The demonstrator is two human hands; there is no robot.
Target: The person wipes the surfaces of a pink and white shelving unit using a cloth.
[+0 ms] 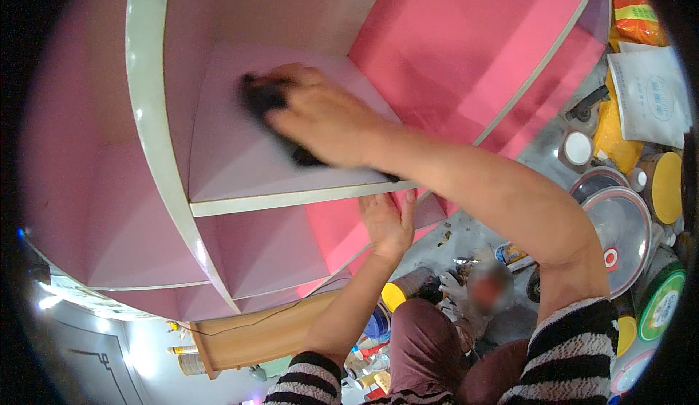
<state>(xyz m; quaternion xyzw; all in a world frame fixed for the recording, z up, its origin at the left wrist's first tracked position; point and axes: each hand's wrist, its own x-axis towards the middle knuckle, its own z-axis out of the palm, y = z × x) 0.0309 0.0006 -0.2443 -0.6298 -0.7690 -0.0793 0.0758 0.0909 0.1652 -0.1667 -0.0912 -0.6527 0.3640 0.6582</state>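
My right hand [322, 115] presses a dark cloth [306, 156] onto the pale lilac shelf board [229, 170] of a pink and lilac shelving unit. Hand and cloth are blurred by motion. My left hand [387, 224] is lower, just below the white front edge [306, 197] of that board. Its palm faces me, the thumb stands apart, and the fingertips meet the board's underside, partly hidden by the edge. A curved white upright edge [147, 93] rises left of the cloth. The bright pink panel [464, 39] is to the right of it.
Lidded clear tubs [622, 241], a roll of tape [578, 148], white packets [650, 93] and an orange bag [639, 17] crowd the floor at right. Below stand a yellow-lidded jar [396, 296] and a wooden cabinet [251, 339] with a thin cable [262, 323] across it.
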